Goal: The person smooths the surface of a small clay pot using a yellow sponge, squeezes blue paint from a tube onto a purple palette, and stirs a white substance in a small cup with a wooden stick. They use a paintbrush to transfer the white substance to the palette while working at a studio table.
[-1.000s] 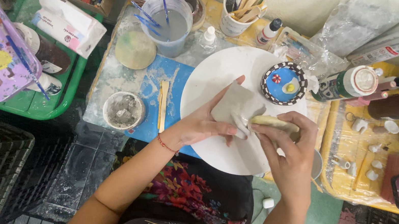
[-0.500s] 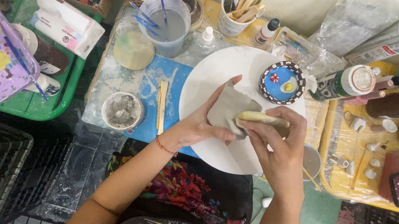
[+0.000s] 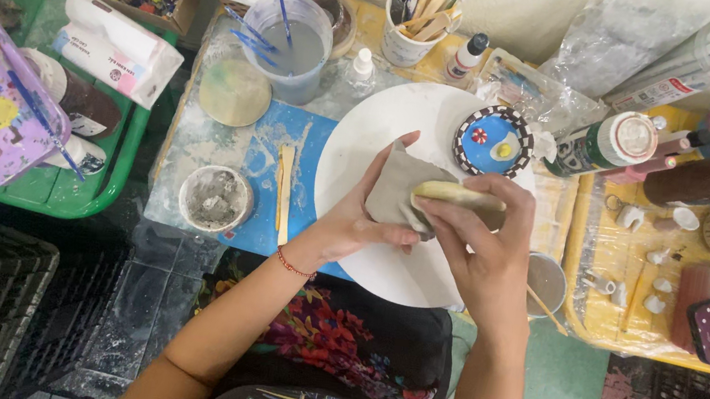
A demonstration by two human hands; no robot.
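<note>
1. Head view: your left hand (image 3: 359, 220) grips a grey clay slab (image 3: 395, 188), fingers curled under it and thumb up along its left edge, above the white plate (image 3: 364, 132).
2. Your right hand (image 3: 482, 244) is closed on a yellow sponge (image 3: 456, 194), pressing it against the slab's right side.
3. A small painted dish (image 3: 492, 141) sits on the plate's upper right.
4. Left of the plate lie a wooden stick (image 3: 284, 192) and a clay-smeared cup (image 3: 214, 197).
5. A water jug (image 3: 292, 36) stands up-left of the plate.
</note>
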